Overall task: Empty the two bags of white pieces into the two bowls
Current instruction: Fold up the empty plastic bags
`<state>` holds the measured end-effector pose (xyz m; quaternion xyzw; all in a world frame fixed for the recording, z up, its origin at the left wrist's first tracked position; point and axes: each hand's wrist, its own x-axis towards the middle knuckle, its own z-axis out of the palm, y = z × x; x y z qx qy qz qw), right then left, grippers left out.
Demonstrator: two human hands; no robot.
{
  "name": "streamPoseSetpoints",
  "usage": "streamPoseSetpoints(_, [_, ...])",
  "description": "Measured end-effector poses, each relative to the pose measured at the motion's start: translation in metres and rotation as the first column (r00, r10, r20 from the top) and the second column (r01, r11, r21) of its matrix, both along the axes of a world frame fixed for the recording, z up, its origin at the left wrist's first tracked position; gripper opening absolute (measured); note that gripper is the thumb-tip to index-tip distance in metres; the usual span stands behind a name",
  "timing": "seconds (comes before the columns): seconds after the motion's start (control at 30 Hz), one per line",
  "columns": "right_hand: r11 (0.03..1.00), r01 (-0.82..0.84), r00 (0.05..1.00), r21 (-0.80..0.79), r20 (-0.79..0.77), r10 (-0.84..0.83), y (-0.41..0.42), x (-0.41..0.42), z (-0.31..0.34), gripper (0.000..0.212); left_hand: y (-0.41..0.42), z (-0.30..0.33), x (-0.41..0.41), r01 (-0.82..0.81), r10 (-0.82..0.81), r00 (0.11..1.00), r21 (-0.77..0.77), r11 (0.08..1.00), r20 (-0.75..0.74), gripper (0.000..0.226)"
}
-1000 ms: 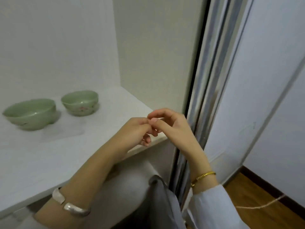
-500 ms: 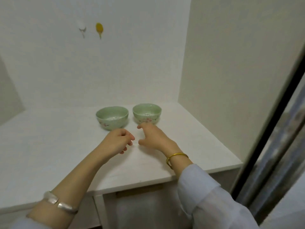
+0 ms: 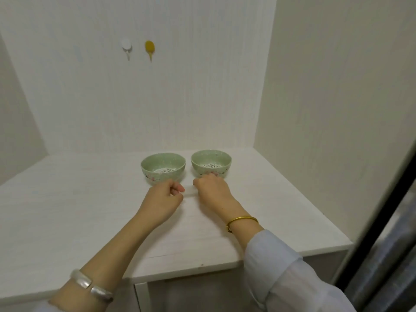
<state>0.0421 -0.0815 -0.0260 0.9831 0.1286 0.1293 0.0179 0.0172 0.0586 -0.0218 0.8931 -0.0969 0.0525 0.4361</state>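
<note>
Both bowls (image 3: 163, 167) hold white pieces; left hand (image 3: 163, 199) and right hand (image 3: 211, 190) curled, grip contents indiscernible. Lift any bag cleanly off tabletop (image 3: 67, 199).

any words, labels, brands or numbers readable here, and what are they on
None: no readable text in this view.
The left bowl and the right bowl carry only a painted flower-and-branch pattern, no letters.
The white hook and yellow hook on the wall are plain.
The silver bracelet and gold bracelet show no marks.

2 bowls (image 3: 163, 168) before open tabletop (image 3: 67, 199)
</note>
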Motion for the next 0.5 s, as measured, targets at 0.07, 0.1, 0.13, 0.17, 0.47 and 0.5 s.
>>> streamPoseSetpoints(0.07, [0.997, -0.07, 0.997, -0.023, 0.025, 0.071, 0.0, -0.007, 0.011, 0.033, 0.0, -0.002, 0.004, -0.066, 0.036, 0.985, 0.18, 0.982, 0.17, 0.03])
streamPoseSetpoints(0.1, [0.993, -0.114, 0.993, -0.035, 0.039, 0.116, 0.001, -0.011, 0.017, 0.035, 0.0, -0.002, 0.006, -0.099, 0.028, 0.97, 0.283, 0.954, 0.243, 0.04])
streamPoseSetpoints(0.13, [0.987, -0.157, 0.986, -0.046, 0.056, 0.159, 0.002, -0.016, 0.023, 0.038, -0.002, -0.002, 0.008, -0.131, 0.02, 0.957, 0.367, 0.921, 0.29, 0.046])
streamPoseSetpoints(0.17, [0.98, -0.192, 0.979, -0.046, 0.069, 0.194, 0.003, -0.019, 0.028, 0.041, -0.004, -0.002, 0.009, -0.153, 0.018, 0.952, 0.424, 0.893, 0.307, 0.048])
streamPoseSetpoints(0.47, [0.752, -0.29, 0.953, 0.592, 0.249, 0.172, -0.006, -0.033, 0.055, 0.019, -0.002, 0.009, 0.007, 0.073, -0.074, 0.989, 0.019, 0.997, 0.128, 0.014])
streamPoseSetpoints(0.5, [0.676, -0.299, 0.951, 0.674, 0.267, 0.155, -0.007, -0.034, 0.054, 0.019, -0.003, 0.013, 0.005, 0.122, -0.118, 0.989, -0.039, 0.992, 0.086, 0.011])
